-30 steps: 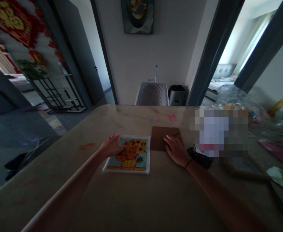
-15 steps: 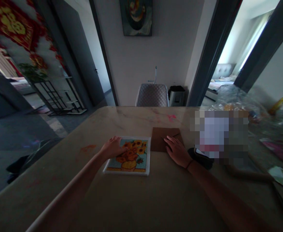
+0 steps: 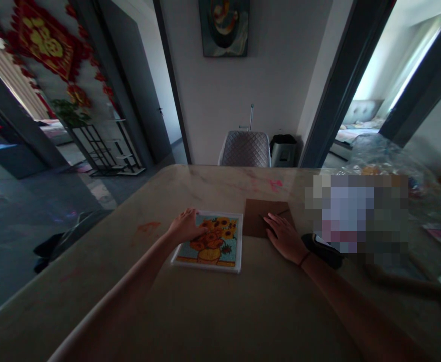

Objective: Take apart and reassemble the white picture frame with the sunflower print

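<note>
A sunflower picture [image 3: 215, 244] in a pale, whitish frame lies flat on the table. Over its upper-left corner is my left hand [image 3: 186, 226], thumb across the picture's face and fingers bent at the far left edge, holding it. Just to the right lies a flat brown piece, like an envelope or folded card [image 3: 256, 216], with a thin dark line on it. My right hand [image 3: 284, 239] rests on its right part, palm down and fingers stretched out, gripping nothing. A dark band circles the right wrist.
The marbled table [image 3: 205, 311] has pink and orange stains. A black case [image 3: 326, 254] sits by my right wrist, beside a blurred-out patch. Crumpled clear plastic [image 3: 378, 151] is heaped at the right. A quilted chair [image 3: 246, 148] stands beyond the far edge.
The whole scene has shifted a little to the right as my head turned left. Both hands keep their places on the picture and the brown piece.
</note>
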`<move>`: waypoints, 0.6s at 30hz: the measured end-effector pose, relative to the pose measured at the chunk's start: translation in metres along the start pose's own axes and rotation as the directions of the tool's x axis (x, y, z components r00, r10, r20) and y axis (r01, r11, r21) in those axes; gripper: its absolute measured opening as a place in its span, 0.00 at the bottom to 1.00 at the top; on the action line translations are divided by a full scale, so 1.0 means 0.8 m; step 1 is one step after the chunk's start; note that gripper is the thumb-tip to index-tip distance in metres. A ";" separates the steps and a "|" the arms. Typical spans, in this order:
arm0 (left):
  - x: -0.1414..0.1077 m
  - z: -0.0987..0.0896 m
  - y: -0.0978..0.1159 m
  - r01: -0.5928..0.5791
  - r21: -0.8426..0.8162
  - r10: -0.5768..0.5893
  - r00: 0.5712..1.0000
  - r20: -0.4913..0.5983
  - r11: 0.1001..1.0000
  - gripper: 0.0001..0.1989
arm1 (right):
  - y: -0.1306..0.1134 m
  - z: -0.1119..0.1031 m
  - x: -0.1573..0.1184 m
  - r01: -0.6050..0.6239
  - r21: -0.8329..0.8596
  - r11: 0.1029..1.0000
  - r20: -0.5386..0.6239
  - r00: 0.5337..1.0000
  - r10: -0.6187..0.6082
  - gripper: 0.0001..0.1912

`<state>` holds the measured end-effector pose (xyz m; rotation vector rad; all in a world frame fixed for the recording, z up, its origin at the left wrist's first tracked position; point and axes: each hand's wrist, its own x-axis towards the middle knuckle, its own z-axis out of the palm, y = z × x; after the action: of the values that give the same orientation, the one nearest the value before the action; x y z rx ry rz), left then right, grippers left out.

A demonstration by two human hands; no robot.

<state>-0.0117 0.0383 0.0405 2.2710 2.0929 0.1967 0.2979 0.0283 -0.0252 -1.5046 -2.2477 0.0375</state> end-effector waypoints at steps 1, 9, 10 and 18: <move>0.001 0.000 -0.002 0.001 -0.005 -0.001 1.000 0.003 1.000 0.31 | 0.000 0.001 0.000 0.003 0.004 1.000 -0.005 1.000 -0.003 0.23; 0.002 0.002 -0.007 -0.035 -0.055 0.036 0.999 0.019 0.998 0.27 | 0.003 0.004 0.000 0.021 0.035 0.999 -0.030 0.999 -0.020 0.22; 0.001 0.003 -0.005 -0.032 -0.061 0.033 0.999 0.024 0.998 0.26 | 0.003 0.004 0.000 0.019 0.034 0.999 -0.030 0.999 -0.018 0.22; 0.005 0.014 -0.004 -0.030 -0.132 0.032 0.999 0.010 0.991 0.25 | 0.002 0.002 -0.001 0.025 0.039 0.999 -0.040 0.999 -0.023 0.22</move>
<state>-0.0130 0.0430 0.0295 2.2242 1.9763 0.3123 0.2991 0.0287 -0.0272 -1.4453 -2.2204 0.0443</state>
